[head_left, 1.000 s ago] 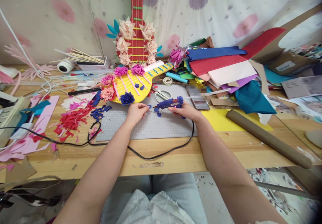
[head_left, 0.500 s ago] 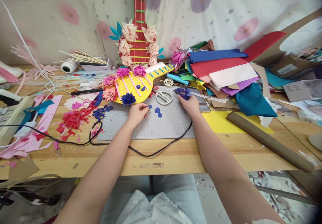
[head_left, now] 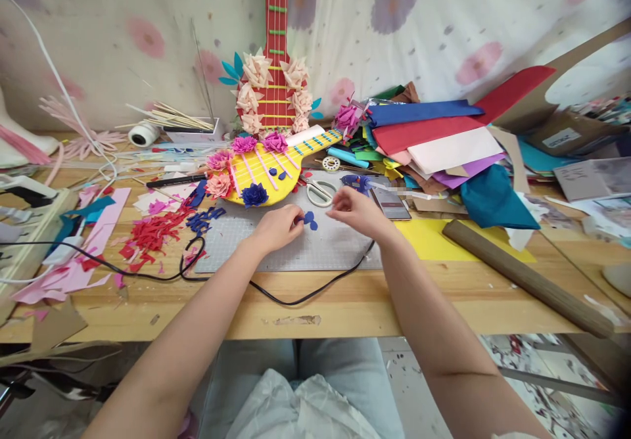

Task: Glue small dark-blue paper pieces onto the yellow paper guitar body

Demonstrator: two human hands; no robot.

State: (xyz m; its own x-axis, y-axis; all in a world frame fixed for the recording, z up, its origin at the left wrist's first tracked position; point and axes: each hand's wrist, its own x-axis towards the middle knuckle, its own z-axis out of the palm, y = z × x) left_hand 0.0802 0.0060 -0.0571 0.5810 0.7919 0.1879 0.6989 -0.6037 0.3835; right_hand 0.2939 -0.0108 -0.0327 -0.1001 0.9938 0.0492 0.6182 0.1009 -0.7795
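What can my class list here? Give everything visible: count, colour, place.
table: one, tan, beneath
mat: one, grey, on table
red guitar: one, red, upright behind
yellow guitar: one, yellow, on table
flowers: five, pink and blue, on yellow guitar's body
scissors: one, pale, on mat
glue gun: one, blue, mat's far right
phone: one, dark, beside glue gun
paper pieces: a few, blue, on mat
paper scraps: many, mostly red, left
paper sheets: several, mixed colours, back right
tube: one, brown, right
cable: one, black, table's front
sticks: many, tan, back left
curtain: one, white, behind
left hand: one, bare, by paper pieces
right hand: one, bare, over mat
legs: two, pale-trousered, below
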